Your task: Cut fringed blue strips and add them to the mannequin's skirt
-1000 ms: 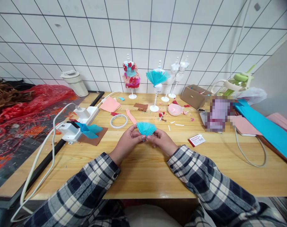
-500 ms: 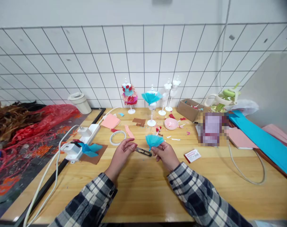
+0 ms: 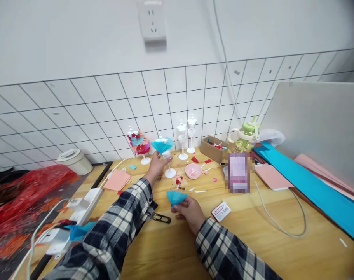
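Note:
At the back of the table, my left hand (image 3: pixel 157 166) is at a small white dress form (image 3: pixel 170 171) wearing a fanned piece of blue crepe paper (image 3: pixel 163 144). Its thumb crosses the form's lower body, and the other fingers curl at its left side, partly hidden. Closer to me, my right hand (image 3: pixel 190 212) pinches a second blue crepe-paper fan (image 3: pixel 176 196) by its gathered end, with the spread edge pointing up and left. A black utility knife (image 3: pixel 161 218) lies on the table between my left sleeve and my right hand.
A decorated dress form (image 3: pixel 139 146) stands left, with two bare white forms (image 3: pixel 182 140) to the right. Around them are a pink dish (image 3: pixel 193 171), a cardboard box (image 3: pixel 213 149), a phone (image 3: pixel 238 173), a small labelled box (image 3: pixel 221 211) and a power strip (image 3: pixel 88 204).
My left hand has reached forward from beside the utility knife to the dress form with the blue fan. My right hand still holds its fan. The view has turned right and tilted up.

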Demonstrator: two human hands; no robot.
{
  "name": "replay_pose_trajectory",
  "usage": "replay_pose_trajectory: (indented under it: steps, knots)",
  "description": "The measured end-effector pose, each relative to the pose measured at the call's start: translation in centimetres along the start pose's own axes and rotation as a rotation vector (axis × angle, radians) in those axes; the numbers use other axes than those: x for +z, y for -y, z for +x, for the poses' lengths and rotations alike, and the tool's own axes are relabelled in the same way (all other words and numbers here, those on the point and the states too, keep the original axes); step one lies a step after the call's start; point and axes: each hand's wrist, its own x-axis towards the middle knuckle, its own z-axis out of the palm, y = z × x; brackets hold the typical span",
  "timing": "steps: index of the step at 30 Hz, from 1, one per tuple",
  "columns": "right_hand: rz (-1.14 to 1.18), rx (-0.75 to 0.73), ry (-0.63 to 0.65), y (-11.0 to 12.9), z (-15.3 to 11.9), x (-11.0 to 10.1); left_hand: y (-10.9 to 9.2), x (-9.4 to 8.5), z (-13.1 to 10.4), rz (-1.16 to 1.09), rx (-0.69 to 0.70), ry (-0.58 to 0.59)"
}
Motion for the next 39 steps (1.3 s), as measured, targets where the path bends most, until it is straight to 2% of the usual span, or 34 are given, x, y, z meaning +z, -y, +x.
replay_pose_trajectory:
  steps: [3, 5, 7, 10, 12, 14, 16, 18, 21, 24, 27, 30, 34, 39]
  knots:
    - [0.024, -0.02, -0.019, 0.1, 0.5, -0.3, -0.1, 0.7, 0.6, -0.015, 0.002, -0.007]
    - [0.009, -0.044, 0.001, 0.3, 0.6, -0.6, -0.7, 0.4, -0.3, -0.004, -0.007, -0.019]
    - [-0.018, -0.078, 0.027, 0.9, 0.6, -1.1, -1.9, -0.6, -2.3, 0.017, -0.017, -0.038]
    - [-0.039, -0.138, 0.046, 2.9, -0.1, -1.0, -4.4, -2.6, -7.0, -0.031, -0.061, 0.009]
    - [-0.047, -0.173, 0.083, 4.9, -1.0, 0.0, -5.9, -3.7, -10.6, -0.105, -0.144, 0.046]
    - [-0.057, -0.211, 0.147, 7.0, -1.9, 1.9, -7.0, -4.5, -13.7, -0.242, -0.223, 0.086]
    - [-0.079, -0.2, 0.219, 8.7, -2.7, 4.3, -7.6, -4.9, -16.1, -0.413, -0.267, 0.163]
    - [-0.112, -0.205, 0.263, 9.7, -3.2, 6.7, -7.7, -5.1, -17.5, -0.545, -0.273, 0.191]
    - [-0.143, -0.231, 0.239, 9.9, -3.4, 9.2, -7.7, -5.7, -18.5, -0.63, -0.247, 0.176]
    - [-0.177, -0.3, 0.19, 9.2, -3.4, 10.4, -7.7, -6.5, -18.9, -0.618, -0.224, 0.161]
    - [-0.197, -0.352, 0.14, 8.9, -3.4, 10.9, -7.9, -7.2, -19.1, -0.563, -0.183, 0.143]
    - [-0.2, -0.322, 0.141, 8.9, -3.7, 11.3, -8.1, -7.6, -19.2, -0.515, -0.174, 0.142]
    - [-0.232, -0.31, 0.145, 8.9, -4.0, 11.5, -8.1, -7.3, -19.4, -0.466, -0.211, 0.158]
    - [-0.297, -0.323, 0.141, 8.7, -4.1, 11.0, -8.0, -6.6, -19.6, -0.355, -0.198, 0.092]
